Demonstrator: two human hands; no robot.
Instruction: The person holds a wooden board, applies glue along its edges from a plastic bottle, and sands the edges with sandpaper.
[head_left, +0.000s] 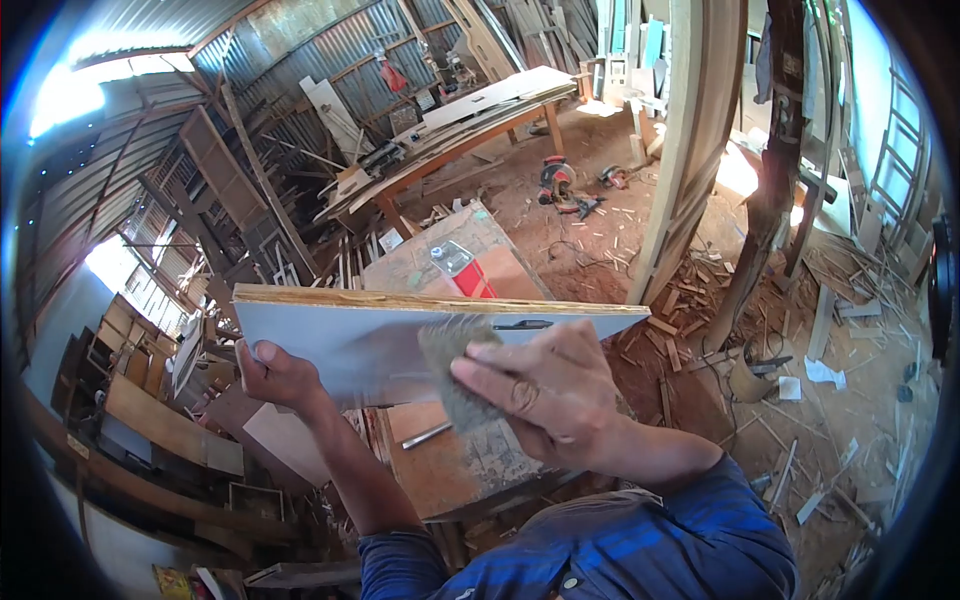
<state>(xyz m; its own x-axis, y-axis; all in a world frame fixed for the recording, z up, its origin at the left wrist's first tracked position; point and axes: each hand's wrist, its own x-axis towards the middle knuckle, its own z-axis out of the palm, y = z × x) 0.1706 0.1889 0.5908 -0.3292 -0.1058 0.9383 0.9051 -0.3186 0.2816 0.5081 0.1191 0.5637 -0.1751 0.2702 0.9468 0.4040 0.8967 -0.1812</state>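
A long board with a grey-white face and a bare wooden edge is tilted up in front of me, above the workbench. My left hand grips its lower left edge, thumb raised at the near side. My right hand holds a greenish-brown pad against the board's face, fingers bent over it; the pad is blurred. A dark slot shows in the board just right of the pad. Behind the board, a red and silver can stands on the workbench. A metal rod lies nearer to me.
A long table with boards stands at the back. Red power tools sit on the dirt floor. Upright timber and a rough post rise at right. Wood offcuts litter the floor; stacked panels lie at left.
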